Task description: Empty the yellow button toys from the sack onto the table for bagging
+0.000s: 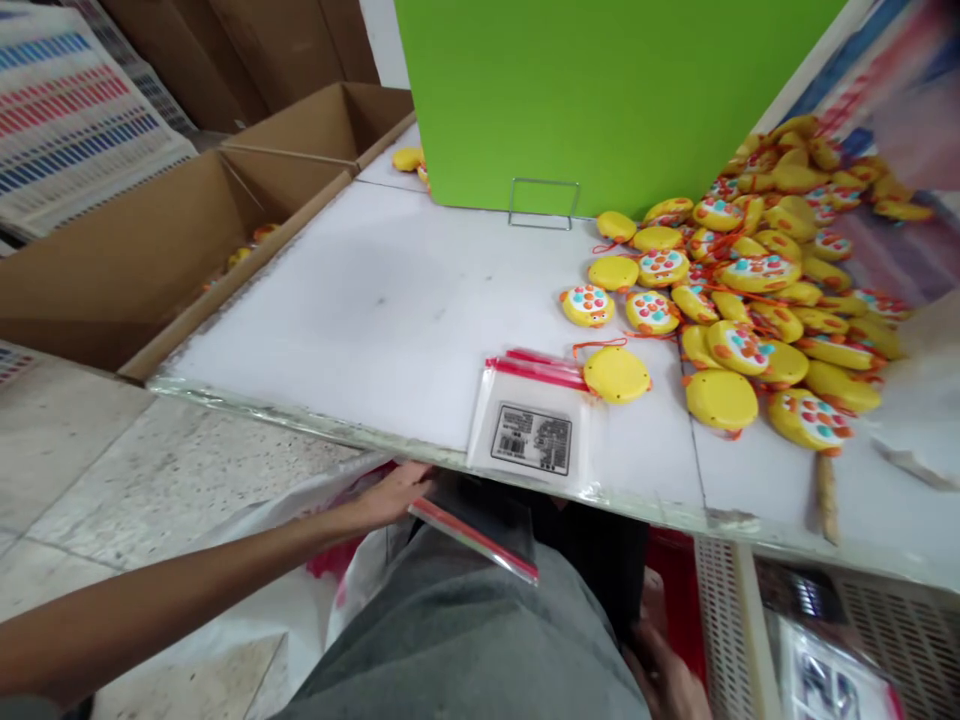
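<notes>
My left hand [399,492] is just below the table's front edge, fingers stretched forward with their tips partly hidden. Beside it, over my lap, lies a clear plastic bag with a red strip [480,540]; a firm grip on it does not show. Low at the right, my right hand [666,678] hangs beside my lap, dark and partly cut off, its fingertips unclear. On the table, a few clear zip bags [532,435] with red tops and a printed black label lie at the front edge. A yellow toy [616,375] with an orange cord lies face down against them.
Yellow toys with coloured dots [757,270] are heaped on the right of the white table [360,300]. A green panel [600,100] stands at the back with a wire stand [544,203]. Open cardboard boxes [172,240] line the left. A crate [727,630] is below right.
</notes>
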A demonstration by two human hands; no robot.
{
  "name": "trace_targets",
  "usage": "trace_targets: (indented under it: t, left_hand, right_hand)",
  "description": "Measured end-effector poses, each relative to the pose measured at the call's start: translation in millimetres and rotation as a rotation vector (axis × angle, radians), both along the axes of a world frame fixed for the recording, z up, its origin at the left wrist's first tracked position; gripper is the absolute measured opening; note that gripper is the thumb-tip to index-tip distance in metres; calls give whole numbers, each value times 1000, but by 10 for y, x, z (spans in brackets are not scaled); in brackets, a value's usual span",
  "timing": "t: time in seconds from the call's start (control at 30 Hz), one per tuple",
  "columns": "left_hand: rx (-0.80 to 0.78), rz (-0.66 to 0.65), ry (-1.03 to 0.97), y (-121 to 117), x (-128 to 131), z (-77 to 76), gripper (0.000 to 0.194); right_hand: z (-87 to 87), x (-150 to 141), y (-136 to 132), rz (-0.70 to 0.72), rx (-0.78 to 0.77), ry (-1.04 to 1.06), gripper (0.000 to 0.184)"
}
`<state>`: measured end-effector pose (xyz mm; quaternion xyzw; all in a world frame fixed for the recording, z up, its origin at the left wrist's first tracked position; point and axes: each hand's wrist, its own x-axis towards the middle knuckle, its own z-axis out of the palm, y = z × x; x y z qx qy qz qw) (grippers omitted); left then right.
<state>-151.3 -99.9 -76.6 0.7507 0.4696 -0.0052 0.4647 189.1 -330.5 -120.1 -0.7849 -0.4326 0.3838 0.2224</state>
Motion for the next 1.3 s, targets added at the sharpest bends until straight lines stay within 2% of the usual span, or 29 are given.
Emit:
trace_targets:
  t: [0.07, 0.17, 0.23, 0.27, 0.33, 0.4, 0.5, 0.53, 0.6, 0.73, 0.93, 1.03, 1.13, 1.2, 1.27, 1.3]
  left_hand:
    - [76, -70, -66, -37, 85, -60, 37]
    - [175, -140, -108, -124, 237, -189, 34]
    - [197, -144, -102, -203, 298, -194, 30]
    - [207, -145, -97, -246, 308, -147, 28]
    - [203, -147, -101, -322, 299, 61, 25]
    - [161, -134, -129, -354, 283, 375, 25]
    - [59, -18, -149, -287, 324, 823, 30]
    - [22, 43, -152, -239, 361, 918, 31]
    - [-44, 161, -178, -120, 457, 1002, 30]
    - [-61, 291, -225, 146, 646, 897, 29]
    - [53, 295, -66, 439, 774, 717, 28]
    - [137, 271, 17, 518, 835, 694, 30]
    - [221, 250, 96, 550, 844, 688, 32]
    - [276, 249, 148, 546, 790, 683, 34]
    - [324, 253, 185, 531, 698, 673, 37]
    - [345, 255, 193, 525, 647, 664, 37]
  right_hand:
    - [35, 5, 355, 111, 94, -98, 34]
    - [93, -171, 945, 353, 225, -97, 56]
    - [149, -373, 1211, 528, 281, -3, 56]
    - [188, -472, 1280, 596, 301, 51, 50]
    - [304, -626, 1308, 639, 307, 159, 31]
    - [469, -692, 1258, 550, 289, 252, 20]
    - [742, -650, 1249, 348, 297, 356, 23]
    - [818, -615, 1292, 304, 311, 362, 26]
    - [931, -538, 1441, 257, 323, 348, 33]
    - [994, -407, 1828, 293, 306, 220, 39]
    - [836, -291, 2210, 328, 311, -31, 41]
    - [851, -227, 2304, 323, 322, -148, 35]
    - [988, -111, 2248, 253, 367, -293, 38]
    - [1064, -5, 2068, 222, 379, -359, 40]
    - [1037, 87, 1774, 254, 332, -278, 37]
    - [968, 114, 1600, 288, 287, -176, 35]
